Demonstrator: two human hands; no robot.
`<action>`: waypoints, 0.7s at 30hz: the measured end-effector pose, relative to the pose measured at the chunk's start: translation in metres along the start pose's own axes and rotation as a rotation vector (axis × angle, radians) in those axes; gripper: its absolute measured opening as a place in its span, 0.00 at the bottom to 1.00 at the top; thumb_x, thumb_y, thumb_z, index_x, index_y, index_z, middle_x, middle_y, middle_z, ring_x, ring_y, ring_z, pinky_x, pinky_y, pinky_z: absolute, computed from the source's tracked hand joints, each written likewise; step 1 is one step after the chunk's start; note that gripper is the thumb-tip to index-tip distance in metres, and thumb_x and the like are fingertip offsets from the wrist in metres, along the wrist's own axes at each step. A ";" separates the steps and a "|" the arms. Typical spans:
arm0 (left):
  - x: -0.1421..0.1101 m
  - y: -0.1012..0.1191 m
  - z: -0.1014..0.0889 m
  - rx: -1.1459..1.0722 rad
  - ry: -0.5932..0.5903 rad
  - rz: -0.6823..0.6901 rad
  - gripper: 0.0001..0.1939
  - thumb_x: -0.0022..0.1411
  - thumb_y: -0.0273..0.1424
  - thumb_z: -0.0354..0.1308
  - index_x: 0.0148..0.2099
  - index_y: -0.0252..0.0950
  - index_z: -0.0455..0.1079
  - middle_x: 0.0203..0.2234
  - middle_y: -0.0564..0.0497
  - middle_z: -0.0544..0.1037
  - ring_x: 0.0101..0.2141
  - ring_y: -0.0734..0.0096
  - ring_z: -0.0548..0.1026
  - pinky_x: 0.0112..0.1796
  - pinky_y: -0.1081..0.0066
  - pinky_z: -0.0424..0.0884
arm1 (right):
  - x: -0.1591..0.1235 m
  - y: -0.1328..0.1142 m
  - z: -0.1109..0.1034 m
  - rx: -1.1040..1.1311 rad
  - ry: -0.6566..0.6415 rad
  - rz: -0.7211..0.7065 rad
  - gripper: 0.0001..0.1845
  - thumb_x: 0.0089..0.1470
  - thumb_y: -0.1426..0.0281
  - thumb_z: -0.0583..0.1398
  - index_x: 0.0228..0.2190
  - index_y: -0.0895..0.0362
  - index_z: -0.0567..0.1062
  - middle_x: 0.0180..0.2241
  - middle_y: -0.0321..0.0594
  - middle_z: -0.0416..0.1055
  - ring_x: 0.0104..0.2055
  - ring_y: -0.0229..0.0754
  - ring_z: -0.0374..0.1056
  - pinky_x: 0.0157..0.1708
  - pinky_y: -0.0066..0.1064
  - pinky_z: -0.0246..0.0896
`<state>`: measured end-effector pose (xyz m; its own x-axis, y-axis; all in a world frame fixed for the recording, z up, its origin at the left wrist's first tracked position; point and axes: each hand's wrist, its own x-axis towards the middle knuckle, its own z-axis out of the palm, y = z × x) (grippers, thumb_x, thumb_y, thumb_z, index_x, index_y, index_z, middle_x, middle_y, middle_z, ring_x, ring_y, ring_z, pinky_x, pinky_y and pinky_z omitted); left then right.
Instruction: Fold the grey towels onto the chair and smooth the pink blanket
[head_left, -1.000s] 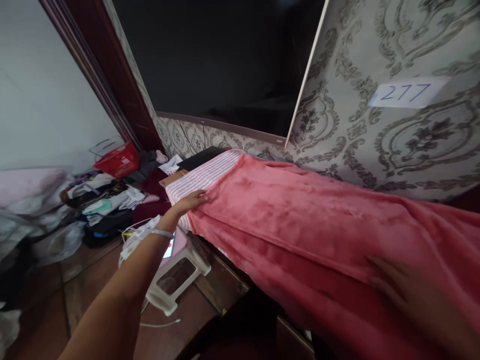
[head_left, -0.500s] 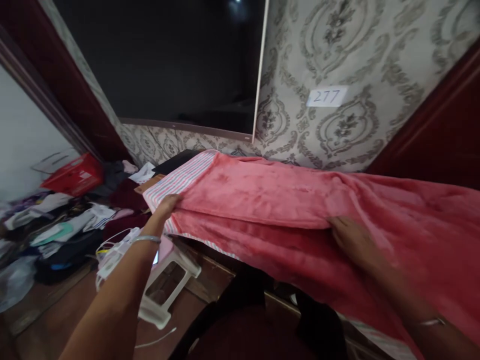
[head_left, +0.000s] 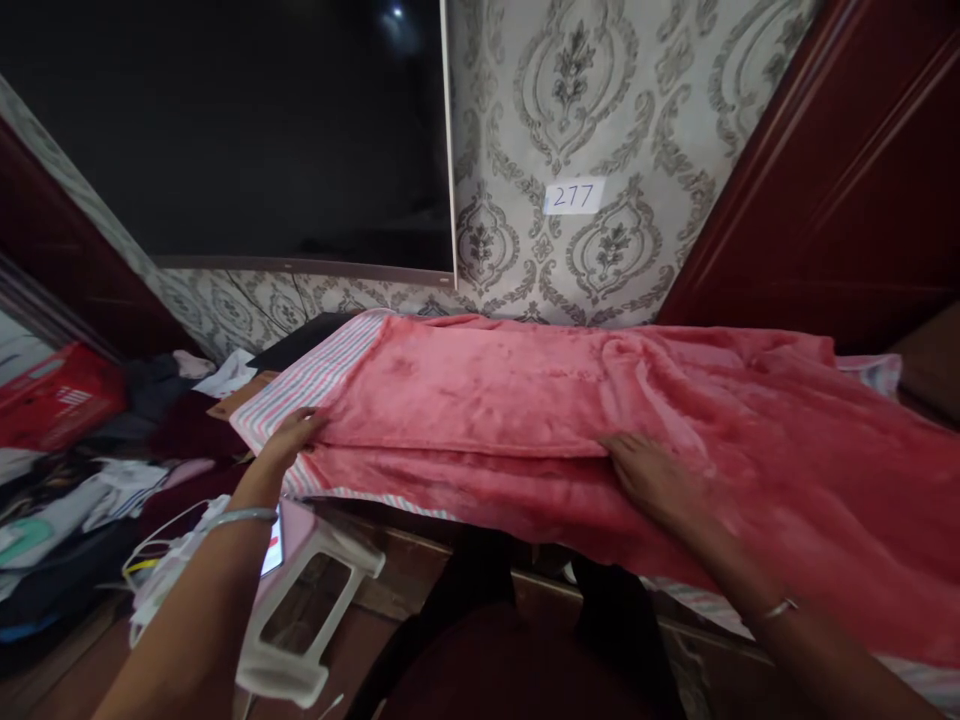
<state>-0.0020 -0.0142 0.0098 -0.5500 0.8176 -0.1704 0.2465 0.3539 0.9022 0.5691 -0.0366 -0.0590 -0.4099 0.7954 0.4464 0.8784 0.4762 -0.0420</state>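
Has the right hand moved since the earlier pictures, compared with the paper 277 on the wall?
Yes: the right hand has moved forward, toward the wall, and is now closer below the paper label 277.

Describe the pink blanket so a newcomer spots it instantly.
Under the large dark screen on the patterned wallpaper, look down to the pink fleece blanket. It lies spread out and folded over on a striped cloth, with the person's right hand on it. Unlike the nearby heap of clothes, it is one big, smooth, fuzzy piece.
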 end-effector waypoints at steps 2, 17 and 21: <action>0.003 0.000 0.000 -0.036 0.003 -0.038 0.15 0.44 0.31 0.64 0.37 0.36 0.70 0.21 0.56 0.71 0.19 0.74 0.67 0.19 0.76 0.63 | 0.000 -0.001 -0.001 0.021 0.045 0.009 0.22 0.61 0.77 0.47 0.48 0.60 0.77 0.43 0.49 0.77 0.46 0.52 0.71 0.48 0.42 0.67; 0.015 0.000 -0.003 0.023 -0.047 -0.076 0.18 0.41 0.37 0.74 0.29 0.33 0.72 0.18 0.54 0.71 0.17 0.74 0.66 0.16 0.76 0.60 | -0.018 -0.006 0.005 -0.038 -0.108 -0.070 0.21 0.63 0.72 0.52 0.56 0.58 0.73 0.51 0.51 0.74 0.51 0.52 0.70 0.53 0.47 0.65; 0.014 0.010 -0.004 -0.033 -0.066 -0.093 0.15 0.41 0.32 0.74 0.26 0.33 0.70 0.15 0.54 0.69 0.15 0.74 0.65 0.15 0.76 0.61 | -0.011 -0.003 0.015 -0.151 -0.052 -0.013 0.26 0.58 0.80 0.49 0.53 0.57 0.75 0.49 0.50 0.75 0.49 0.51 0.71 0.49 0.45 0.67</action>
<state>-0.0107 -0.0013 0.0179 -0.5151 0.8105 -0.2790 0.1698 0.4156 0.8936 0.5670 -0.0414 -0.0767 -0.4299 0.8098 0.3992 0.8984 0.4277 0.0999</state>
